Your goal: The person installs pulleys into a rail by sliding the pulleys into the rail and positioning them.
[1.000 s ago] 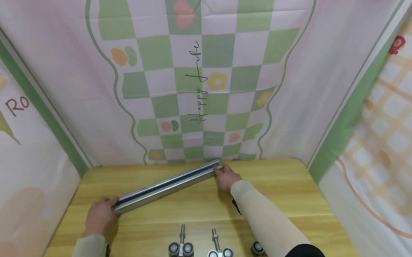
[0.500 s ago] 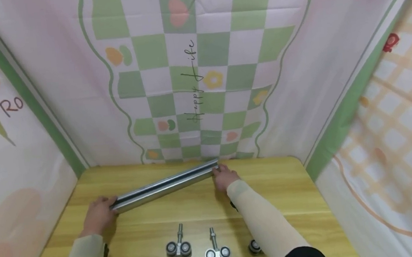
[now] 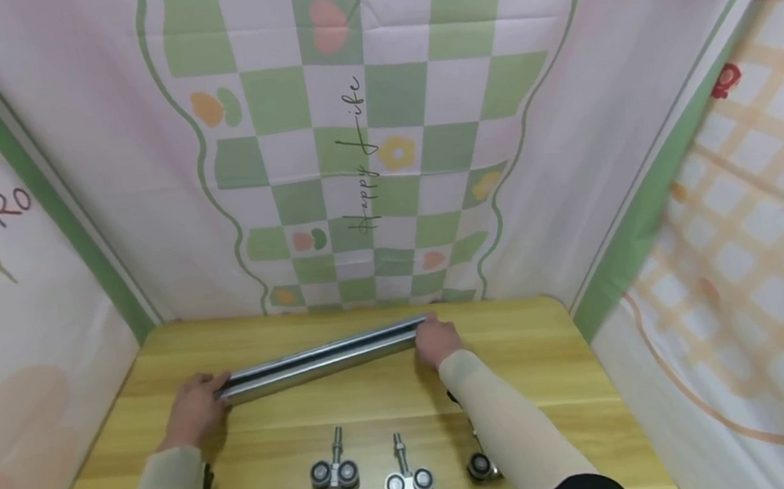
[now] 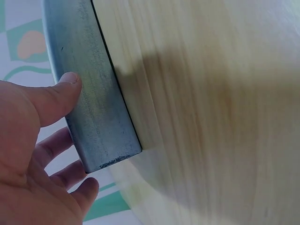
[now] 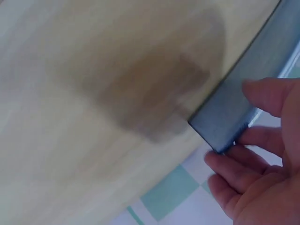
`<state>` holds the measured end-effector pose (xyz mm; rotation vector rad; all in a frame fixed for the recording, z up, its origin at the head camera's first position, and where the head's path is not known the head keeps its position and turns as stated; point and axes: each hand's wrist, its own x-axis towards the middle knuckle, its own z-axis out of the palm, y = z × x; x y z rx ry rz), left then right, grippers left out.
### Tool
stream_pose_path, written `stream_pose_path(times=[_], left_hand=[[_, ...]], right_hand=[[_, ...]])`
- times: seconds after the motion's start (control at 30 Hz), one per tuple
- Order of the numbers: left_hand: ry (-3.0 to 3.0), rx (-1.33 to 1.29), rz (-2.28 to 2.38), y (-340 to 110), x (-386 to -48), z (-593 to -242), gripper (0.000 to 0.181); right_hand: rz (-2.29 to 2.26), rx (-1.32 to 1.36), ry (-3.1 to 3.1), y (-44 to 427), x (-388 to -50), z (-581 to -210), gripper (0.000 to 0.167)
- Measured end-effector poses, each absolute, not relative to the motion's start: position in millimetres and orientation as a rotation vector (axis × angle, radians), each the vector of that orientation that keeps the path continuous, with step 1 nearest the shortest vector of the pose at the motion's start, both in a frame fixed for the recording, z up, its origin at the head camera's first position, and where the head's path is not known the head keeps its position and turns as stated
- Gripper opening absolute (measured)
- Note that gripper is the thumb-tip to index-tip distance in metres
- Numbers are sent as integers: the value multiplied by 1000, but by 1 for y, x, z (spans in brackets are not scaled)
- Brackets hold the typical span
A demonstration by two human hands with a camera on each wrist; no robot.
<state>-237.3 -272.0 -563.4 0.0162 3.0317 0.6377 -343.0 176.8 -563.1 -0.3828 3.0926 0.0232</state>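
Observation:
A slotted metal channel rail (image 3: 325, 359) lies slightly aslant at the back of the wooden table, its dark groove facing up. My left hand (image 3: 195, 409) grips its left end; in the left wrist view the thumb (image 4: 68, 91) presses the flat near side while other fingers reach round behind and beneath the end. At the opposite end, my right hand (image 3: 437, 340) holds the rail, thumb (image 5: 267, 93) on the near side and fingers round the end. Nearer me lie roller trolleys with threaded bolts: a left one (image 3: 334, 470), a middle one (image 3: 408, 481), and a right one (image 3: 480, 466) partly under my right forearm.
The wooden tabletop (image 3: 270, 453) has rounded back corners. A printed cloth (image 3: 352, 201) with green and white checks hangs right behind its far edge. More patterned cloth panels (image 3: 24, 327) rise at both sides.
The rail's right end has swung a little toward me, so the rail slants less. My right hand now covers that end more. The trolleys appear unmoved apart from a slight view shift.

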Motion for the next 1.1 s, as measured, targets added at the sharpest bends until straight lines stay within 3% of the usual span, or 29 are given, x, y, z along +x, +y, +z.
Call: stream_pose_path(times=[0.23,0.37,0.4,0.47,0.57,0.67,0.8,1.1], left_hand=[[3028,65,639,-263,-242,-561,49],[3049,89,633,-260,-240,-559,48],[3054,91,637,-260,-239,-558,48],[3069,113,634,-259,-239,-559,48],[3075,133,628,-257,-240,-562,49],[3082,155,630,-253,-243,-563,49],[3075,146,662,-248,-246,-562,50],[3092,185,646,-245,-251,-567,50]], right_hand=[[-4,-316,3114,188,-342,-547,13],[-131,-255,3100,192,-338,-544,55],[-152,-240,3100,193,-337,-544,58],[-141,-231,3091,196,-335,-548,45],[-79,-248,3079,203,-331,-554,9],[-69,-237,3070,207,-329,-554,15],[-109,-187,3076,211,-327,-547,6],[-196,-146,3001,219,-318,-536,10]])
